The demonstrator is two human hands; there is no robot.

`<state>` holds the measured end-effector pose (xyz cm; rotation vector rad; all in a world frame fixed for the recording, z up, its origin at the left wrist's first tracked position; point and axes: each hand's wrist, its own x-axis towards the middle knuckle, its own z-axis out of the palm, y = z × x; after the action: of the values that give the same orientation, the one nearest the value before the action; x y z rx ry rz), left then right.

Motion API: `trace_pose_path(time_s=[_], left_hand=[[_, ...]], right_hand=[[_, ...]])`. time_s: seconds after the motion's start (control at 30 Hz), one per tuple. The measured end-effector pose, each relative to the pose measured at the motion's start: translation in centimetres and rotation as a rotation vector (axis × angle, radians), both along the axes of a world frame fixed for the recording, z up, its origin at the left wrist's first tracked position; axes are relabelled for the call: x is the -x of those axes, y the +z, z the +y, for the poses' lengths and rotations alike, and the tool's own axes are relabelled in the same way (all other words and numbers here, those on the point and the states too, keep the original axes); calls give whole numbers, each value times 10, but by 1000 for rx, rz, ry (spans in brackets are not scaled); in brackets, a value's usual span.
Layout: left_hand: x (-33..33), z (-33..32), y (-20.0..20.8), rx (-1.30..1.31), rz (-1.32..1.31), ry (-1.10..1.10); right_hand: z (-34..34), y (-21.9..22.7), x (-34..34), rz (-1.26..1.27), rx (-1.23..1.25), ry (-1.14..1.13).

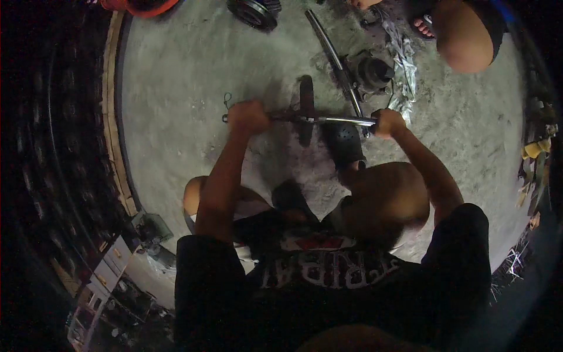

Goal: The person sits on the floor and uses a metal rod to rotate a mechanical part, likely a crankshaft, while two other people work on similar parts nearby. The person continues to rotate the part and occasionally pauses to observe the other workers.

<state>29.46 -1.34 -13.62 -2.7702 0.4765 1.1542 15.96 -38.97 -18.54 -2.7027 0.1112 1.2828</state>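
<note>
I hold a long metal rod (346, 120) level above the concrete floor, one end in each fist. Its right part is bright chrome, and its left part is dark and thinner. My left hand (249, 117) is closed round the dark end, whose tip pokes out beyond the fist. My right hand (389, 123) grips the end of the chrome part. Just beyond the rod, a long shiny metal tube (331, 53) lies slanting toward my right hand. A dark, elongated flat object (305, 108) is on the floor behind the rod's middle.
A dark round mechanical part (372, 73) sits beside the tube, near crumpled clear plastic (404, 64). A black ringed part (255, 13) and an orange-red object (143, 7) are at the far edge. Another person's knee (469, 41) shows far right. Below the rod is my black clog (343, 141).
</note>
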Motion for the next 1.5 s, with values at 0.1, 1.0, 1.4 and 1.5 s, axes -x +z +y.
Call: trace_pose_path(time_s=[0.1,1.0,1.4,1.5], left_hand=[[-1,-2,1,-14,46,19],[8,-15,35,138,-43,-52],[12,-4,12,62,-31,15],[6,-10,12,71,-12,12]], right_hand=[[-4,-5,3,-21,-11,-9],[-8,-13,23,-240,-24,-166],[-1,-6,21,-265,-38,-163],[-8,-15,20,-232,5,-176]])
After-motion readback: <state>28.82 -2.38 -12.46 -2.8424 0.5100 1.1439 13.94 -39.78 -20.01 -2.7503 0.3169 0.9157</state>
